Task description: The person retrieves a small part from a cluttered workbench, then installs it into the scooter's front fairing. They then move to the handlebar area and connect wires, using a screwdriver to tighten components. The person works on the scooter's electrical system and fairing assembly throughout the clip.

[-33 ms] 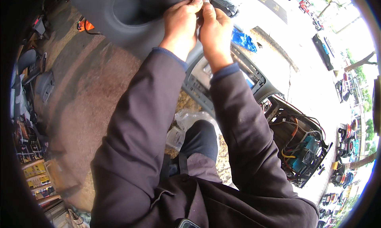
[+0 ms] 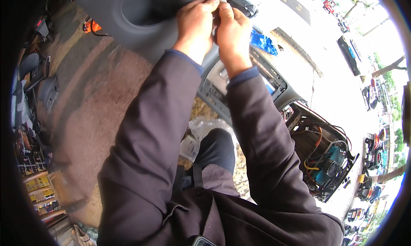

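My left hand (image 2: 195,25) and my right hand (image 2: 233,34) meet at the top of the view, fingers closed around a narrow grey part of a large moulded plastic panel (image 2: 107,10); exactly what the fingertips pinch is hidden. The panel has a round dark recess at the left of my hands and continues down into a frame (image 2: 278,87) with a rectangular opening, partly behind my right forearm. A crumpled blue plastic sheet (image 2: 263,42) lies just right of my right hand, and a dark bundle (image 2: 242,6) sits above it.
An open metal housing (image 2: 321,164) with wires and a teal component stands at lower right. Clear plastic (image 2: 188,147) lies by my knee. Brownish floor (image 2: 102,117) spans the left, with piled parts (image 2: 32,147) along the edge. An orange item (image 2: 92,26) lies upper left; trees and machines line the right.
Almost identical frames: my hands and forearms shift very slightly, with the grip on the grey part unchanged.
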Available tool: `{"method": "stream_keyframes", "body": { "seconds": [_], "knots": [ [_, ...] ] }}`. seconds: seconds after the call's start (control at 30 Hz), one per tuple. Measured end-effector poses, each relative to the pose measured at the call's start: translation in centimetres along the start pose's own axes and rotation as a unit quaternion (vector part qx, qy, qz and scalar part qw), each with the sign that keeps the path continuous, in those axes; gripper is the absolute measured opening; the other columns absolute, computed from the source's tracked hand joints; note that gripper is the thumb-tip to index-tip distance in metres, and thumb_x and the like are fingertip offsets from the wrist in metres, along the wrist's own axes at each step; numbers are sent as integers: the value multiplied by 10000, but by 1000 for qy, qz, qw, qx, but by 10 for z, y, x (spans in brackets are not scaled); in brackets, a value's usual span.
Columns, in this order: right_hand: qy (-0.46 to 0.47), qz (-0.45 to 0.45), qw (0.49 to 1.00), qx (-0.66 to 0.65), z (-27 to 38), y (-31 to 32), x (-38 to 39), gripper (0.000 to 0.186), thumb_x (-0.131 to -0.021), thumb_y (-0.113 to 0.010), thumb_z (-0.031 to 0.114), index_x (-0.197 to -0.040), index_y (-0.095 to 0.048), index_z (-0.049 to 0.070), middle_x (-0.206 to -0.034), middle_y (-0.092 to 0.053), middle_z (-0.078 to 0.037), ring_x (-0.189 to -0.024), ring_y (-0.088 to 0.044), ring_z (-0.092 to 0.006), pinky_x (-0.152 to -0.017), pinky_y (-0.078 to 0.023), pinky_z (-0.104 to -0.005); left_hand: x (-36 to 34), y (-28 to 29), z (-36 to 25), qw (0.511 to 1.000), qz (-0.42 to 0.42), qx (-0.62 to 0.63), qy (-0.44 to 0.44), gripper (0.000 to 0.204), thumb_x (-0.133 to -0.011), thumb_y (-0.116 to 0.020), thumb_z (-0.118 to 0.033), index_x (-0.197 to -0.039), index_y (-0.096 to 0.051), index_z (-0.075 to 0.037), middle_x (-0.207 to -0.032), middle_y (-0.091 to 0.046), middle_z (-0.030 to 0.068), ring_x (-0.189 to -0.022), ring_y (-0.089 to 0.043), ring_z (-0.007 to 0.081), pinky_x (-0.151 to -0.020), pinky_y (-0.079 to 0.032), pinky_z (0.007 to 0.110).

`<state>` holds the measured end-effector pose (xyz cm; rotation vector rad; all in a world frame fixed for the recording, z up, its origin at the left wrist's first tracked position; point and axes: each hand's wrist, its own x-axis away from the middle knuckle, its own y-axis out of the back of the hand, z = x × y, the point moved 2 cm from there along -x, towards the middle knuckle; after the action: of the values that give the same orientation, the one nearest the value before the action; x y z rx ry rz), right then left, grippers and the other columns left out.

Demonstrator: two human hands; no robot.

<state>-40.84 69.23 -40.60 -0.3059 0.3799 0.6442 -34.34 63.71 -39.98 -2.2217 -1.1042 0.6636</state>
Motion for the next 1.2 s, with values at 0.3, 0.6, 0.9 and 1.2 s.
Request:
{"method": "stream_keyframes", "body": {
  "seconds": [0.3,0.6,0.9,1.2],
  "knots": [
    [-82,94,991,-50,9,9,5,332,-1039,-492,266,-846,-620,27,-606,-545,0,-448,-457,-79,-403,-339,-248,-9,9,4,995,82,17,56,180,-1001,-511,-169,-879,-620,-94,-785,-635,32,-654,-605,180,-537,-466,348],
    [43,83,995,30,5,8,-4,332,-1017,-507,206,-915,-682,-57,-800,-685,-78,-708,-599,-124,-636,-469,-271,-15,6,12,996,52,67,15,139,-978,-566,-174,-891,-635,-90,-820,-648,43,-731,-604,182,-676,-461,309],
    [-92,45,990,-92,6,1,0,289,-1006,-535,217,-881,-665,-9,-718,-615,-22,-579,-520,-101,-499,-392,-264,-12,-5,8,999,-54,10,1,170,-935,-597,-162,-798,-635,-69,-729,-625,54,-611,-566,176,-536,-419,317],
    [-103,82,983,-125,15,7,14,303,-1035,-503,253,-982,-679,12,-622,-527,15,-435,-417,-87,-387,-298,-254,-11,4,7,996,3,66,67,180,-975,-576,-201,-848,-615,-79,-775,-632,57,-659,-597,196,-592,-473,320]
  ]
}}
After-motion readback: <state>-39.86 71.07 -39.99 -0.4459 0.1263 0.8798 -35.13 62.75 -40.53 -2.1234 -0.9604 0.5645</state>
